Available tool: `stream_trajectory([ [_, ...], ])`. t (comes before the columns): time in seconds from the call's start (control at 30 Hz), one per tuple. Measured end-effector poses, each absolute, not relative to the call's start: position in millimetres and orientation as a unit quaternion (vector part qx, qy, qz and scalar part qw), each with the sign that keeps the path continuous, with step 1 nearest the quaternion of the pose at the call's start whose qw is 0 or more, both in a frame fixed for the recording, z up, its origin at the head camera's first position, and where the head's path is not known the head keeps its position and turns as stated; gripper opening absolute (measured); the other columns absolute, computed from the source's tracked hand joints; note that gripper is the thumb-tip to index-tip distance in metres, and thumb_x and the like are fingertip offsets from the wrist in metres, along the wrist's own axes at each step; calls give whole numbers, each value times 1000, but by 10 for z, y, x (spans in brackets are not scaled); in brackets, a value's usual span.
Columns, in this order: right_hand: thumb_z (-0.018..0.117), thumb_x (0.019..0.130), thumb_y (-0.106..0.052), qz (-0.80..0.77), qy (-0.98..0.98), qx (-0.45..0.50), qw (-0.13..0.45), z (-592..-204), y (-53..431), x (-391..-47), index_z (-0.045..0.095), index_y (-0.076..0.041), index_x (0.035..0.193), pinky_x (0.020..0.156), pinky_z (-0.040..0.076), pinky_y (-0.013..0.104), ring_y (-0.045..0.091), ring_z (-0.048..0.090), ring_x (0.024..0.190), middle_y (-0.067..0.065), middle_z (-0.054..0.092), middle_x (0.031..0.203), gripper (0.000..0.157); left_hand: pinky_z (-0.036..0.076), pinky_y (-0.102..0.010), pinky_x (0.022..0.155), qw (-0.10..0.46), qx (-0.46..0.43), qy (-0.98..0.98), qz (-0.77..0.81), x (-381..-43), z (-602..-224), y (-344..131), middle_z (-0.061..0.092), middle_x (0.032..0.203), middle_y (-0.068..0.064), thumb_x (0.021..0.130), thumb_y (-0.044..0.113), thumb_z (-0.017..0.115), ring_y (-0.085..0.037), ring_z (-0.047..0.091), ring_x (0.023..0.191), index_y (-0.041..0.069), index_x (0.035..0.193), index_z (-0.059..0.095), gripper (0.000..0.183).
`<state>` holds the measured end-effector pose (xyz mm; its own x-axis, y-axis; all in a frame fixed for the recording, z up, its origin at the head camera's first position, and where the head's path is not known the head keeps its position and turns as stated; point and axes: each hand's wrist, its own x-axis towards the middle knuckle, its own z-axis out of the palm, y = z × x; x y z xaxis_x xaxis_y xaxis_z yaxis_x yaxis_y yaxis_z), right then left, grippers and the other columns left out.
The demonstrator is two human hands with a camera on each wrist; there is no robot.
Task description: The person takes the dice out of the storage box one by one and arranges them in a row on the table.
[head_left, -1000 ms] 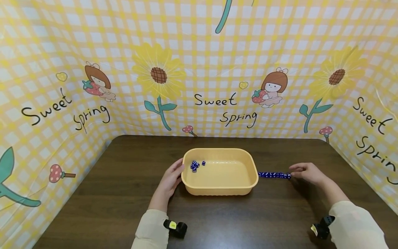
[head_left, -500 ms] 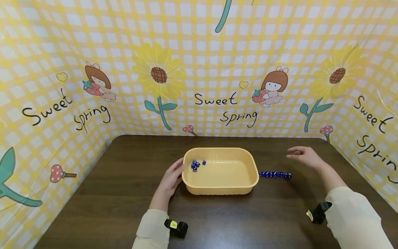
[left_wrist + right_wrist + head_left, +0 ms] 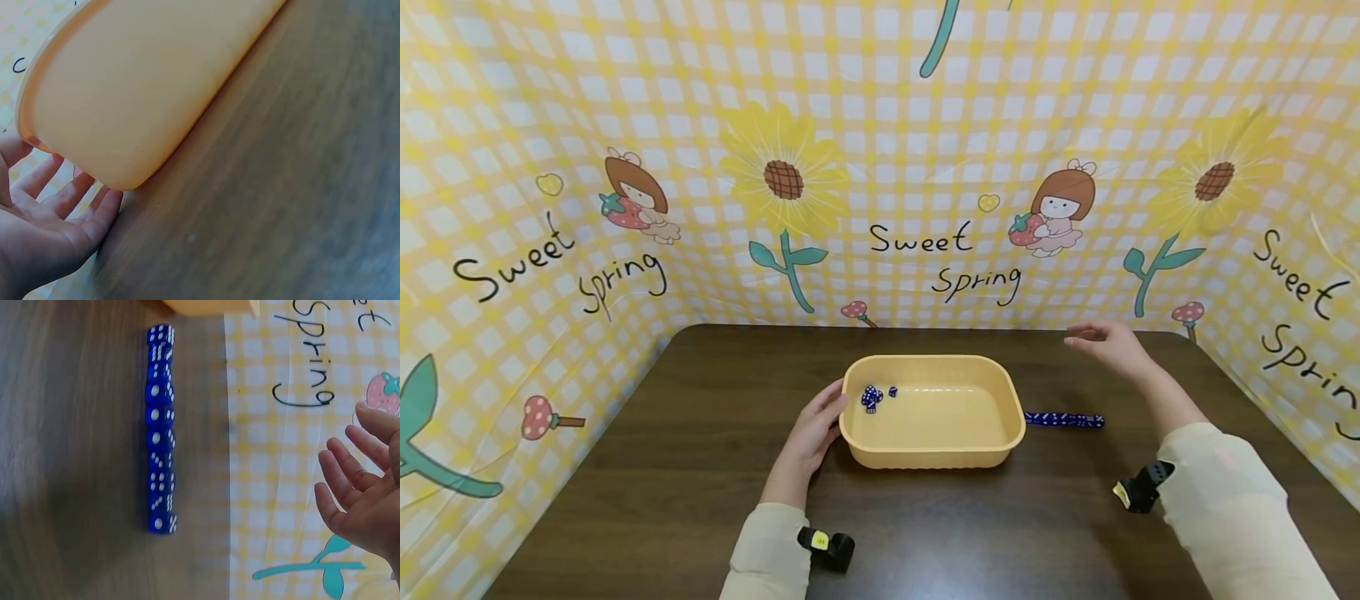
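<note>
A yellow plastic basin [image 3: 936, 458] stands on the table. Several blue dice with white dots [image 3: 872, 397] lie at its left end inside. My left hand [image 3: 811, 429] rests against the basin's left outer side, its fingertips touching the wall; in the left wrist view the left hand [image 3: 59, 225] has loosely spread fingers. To the right of the basin, a straight row of blue dice [image 3: 1064, 420] runs outward along the table. My right hand [image 3: 1116, 350] hangs in the air above and behind this row. Nothing is between the relaxed fingers of the right hand [image 3: 369, 481].
The brown wooden table [image 3: 700, 467] reaches back to a yellow checked cloth [image 3: 910, 150] that hangs behind and on both sides. A black wrist camera sits on the left sleeve [image 3: 771, 542], another on the right sleeve [image 3: 1225, 483].
My right hand has lifted off the outer end of the dice row and moved up, away and slightly left. The left hand, basin and dice stay essentially where they were.
</note>
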<state>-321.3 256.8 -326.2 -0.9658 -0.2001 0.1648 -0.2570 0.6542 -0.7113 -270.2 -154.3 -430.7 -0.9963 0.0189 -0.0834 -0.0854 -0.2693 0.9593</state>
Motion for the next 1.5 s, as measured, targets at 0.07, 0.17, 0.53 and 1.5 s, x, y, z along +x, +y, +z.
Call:
stream_trajectory([
  [0.07, 53, 86, -25, 403, -905, 126, 43, -3254, 2505, -3237, 50, 8, 112, 79, 38, 47, 39, 47, 98, 30, 51, 107, 42, 33, -43, 87, 33, -27, 603, 797, -2698, -4306, -1548, 36, 129, -16, 89, 11, 46, -30, 38, 112, 4, 129, 37, 42],
  [0.17, 54, 86, -26, 418, -899, 123, 40, -3241, 2409, -3266, 50, 7, 113, 81, 37, 48, 39, 46, 100, 29, 50, 108, 43, 32, -43, 88, 34, -26, 603, 797, -2694, -4307, -1559, 36, 130, -16, 89, 11, 46, -31, 37, 113, 4, 130, 37, 42],
  [0.53, 54, 86, -19, 465, -874, 132, 47, -3262, 1991, -3374, 51, 7, 112, 78, 38, 44, 33, 46, 95, 26, 51, 107, 37, 32, -43, 88, 35, -28, 604, 796, -2689, -4316, -1593, 35, 130, -16, 90, 13, 46, -31, 37, 113, 5, 130, 36, 42],
  [1.5, 62, 79, -8, 562, -806, 178, 50, -3619, 824, -3391, 60, 4, 98, 70, 45, 30, 23, 55, 80, 16, 59, 93, 23, 35, -40, 85, 33, -33, 605, 795, -2699, -4293, -1551, 37, 129, -14, 89, 12, 47, -28, 40, 110, 6, 129, 39, 41],
])
